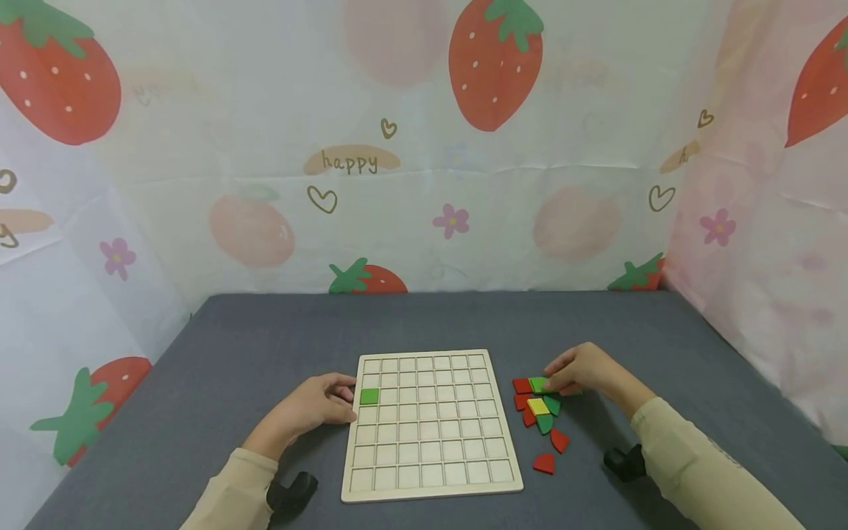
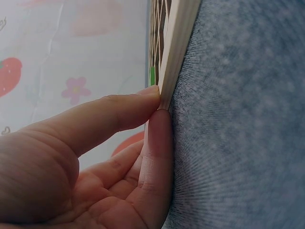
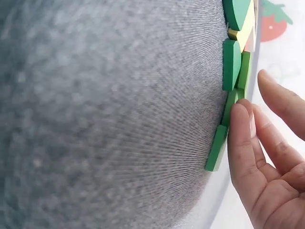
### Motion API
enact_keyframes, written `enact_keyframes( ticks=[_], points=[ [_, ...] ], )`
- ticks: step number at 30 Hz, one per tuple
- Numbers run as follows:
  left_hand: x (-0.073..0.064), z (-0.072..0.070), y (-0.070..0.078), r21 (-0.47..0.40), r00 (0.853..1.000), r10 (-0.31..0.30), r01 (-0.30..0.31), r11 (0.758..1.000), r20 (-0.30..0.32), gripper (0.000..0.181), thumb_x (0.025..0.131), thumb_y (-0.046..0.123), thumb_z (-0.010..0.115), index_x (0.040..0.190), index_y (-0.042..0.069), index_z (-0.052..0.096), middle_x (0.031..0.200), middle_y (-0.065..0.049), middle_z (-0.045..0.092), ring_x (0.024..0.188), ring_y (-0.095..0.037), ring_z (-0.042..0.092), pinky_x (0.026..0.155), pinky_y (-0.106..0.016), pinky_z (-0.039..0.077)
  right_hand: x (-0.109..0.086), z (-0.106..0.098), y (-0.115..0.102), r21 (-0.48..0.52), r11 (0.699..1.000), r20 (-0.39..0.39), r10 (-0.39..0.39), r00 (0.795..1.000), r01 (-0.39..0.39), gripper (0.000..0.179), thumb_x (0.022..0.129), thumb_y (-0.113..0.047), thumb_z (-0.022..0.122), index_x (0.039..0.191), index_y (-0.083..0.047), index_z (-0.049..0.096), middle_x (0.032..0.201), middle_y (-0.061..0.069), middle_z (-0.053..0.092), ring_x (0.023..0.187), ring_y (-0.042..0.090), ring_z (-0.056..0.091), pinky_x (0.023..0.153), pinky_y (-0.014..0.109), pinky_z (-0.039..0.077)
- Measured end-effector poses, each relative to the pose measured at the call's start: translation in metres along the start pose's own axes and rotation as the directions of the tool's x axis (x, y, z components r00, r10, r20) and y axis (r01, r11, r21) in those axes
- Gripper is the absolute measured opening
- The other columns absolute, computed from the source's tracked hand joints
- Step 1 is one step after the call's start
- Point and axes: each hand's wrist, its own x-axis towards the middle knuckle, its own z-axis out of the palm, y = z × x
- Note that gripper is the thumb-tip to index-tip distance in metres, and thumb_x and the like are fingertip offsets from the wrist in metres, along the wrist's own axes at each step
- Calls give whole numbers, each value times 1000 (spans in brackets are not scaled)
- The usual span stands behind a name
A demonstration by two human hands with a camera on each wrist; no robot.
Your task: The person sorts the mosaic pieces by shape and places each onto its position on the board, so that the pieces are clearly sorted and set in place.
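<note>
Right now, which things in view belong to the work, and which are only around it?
In the work:
wooden grid board
green square tile in it
loose coloured pieces beside it
left hand at board's edge
right hand at the pieces

Only around:
grey tabletop
strawberry-print cloth behind
black objects at wrists

Beige sleeves, black curved wrist pieces

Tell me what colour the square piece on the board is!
The square piece is green, clearest in the head view.
</note>
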Motion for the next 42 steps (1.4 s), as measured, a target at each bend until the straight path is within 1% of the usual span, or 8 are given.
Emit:
enact_keyframes(
  ticks=[6, 12, 19, 27, 34, 38, 42],
  points=[
    [0, 0, 0, -4, 1000, -3, 3, 1000, 1, 65, 81, -1, 74, 139, -11, 46, 106, -13, 57, 87, -15, 57, 76, -32, 51, 1, 1, 0, -11, 1000, -8, 9, 1000, -9, 33, 80, -7, 81, 108, 7, 73, 108, 19, 71, 76, 12, 68, 73, 33, 59],
    [1, 0, -1, -2, 1000, -6, 6, 1000, 1, 66, 81, 0, 74, 140, -11, 46, 106, -13, 57, 87, -16, 57, 76, -32, 51, 4, 4, 2, -43, 999, -27, -7, 1000, 6, 33, 78, -5, 82, 107, 8, 73, 109, 22, 71, 75, 13, 69, 72, 34, 60],
    [-1, 0, -1, 1, 1000, -3, 3, 1000, 2, 66, 82, 0, 74, 140, -11, 45, 107, -13, 57, 88, -17, 56, 76, -32, 51, 3, 6, 1, -62, 998, -37, -18, 999, 15, 29, 79, -5, 81, 105, 6, 74, 107, 20, 71, 75, 14, 69, 72, 35, 59],
    [-2, 0, 0, -2, 1000, -1, 1, 1000, 4, 66, 82, 1, 74, 141, -11, 45, 107, -13, 57, 89, -17, 57, 77, -32, 51, 2, 6, 1, -50, 998, -41, -25, 999, 23, 26, 79, -3, 80, 102, 7, 73, 100, 17, 71, 75, 14, 68, 73, 35, 59],
    [0, 1, -1, -1, 1000, -18, 18, 1000, -20, 66, 80, -1, 76, 139, -9, 48, 105, -11, 57, 89, -17, 56, 76, -31, 50, 3, 6, 1, -28, 1000, -48, -13, 999, 11, 19, 80, -3, 79, 95, 7, 73, 87, 11, 72, 70, 13, 67, 69, 33, 60],
    [1, 1, -2, 3, 1000, -6, 6, 1000, -11, 66, 81, -1, 75, 139, -11, 46, 106, -13, 57, 89, -17, 56, 76, -32, 51, 3, 5, 1, 9, 1000, -47, -3, 999, 4, 15, 83, -4, 77, 92, 7, 73, 79, 7, 71, 68, 13, 67, 68, 33, 60],
    [2, 1, -3, 10, 1000, 2, -2, 1000, -11, 65, 81, -1, 75, 139, -11, 47, 106, -13, 57, 88, -16, 56, 75, -32, 50, 2, 3, 0, 46, 999, -29, -2, 1000, 3, 15, 88, -6, 72, 94, 7, 73, 78, 6, 72, 69, 14, 67, 69, 33, 60]
  ],
)
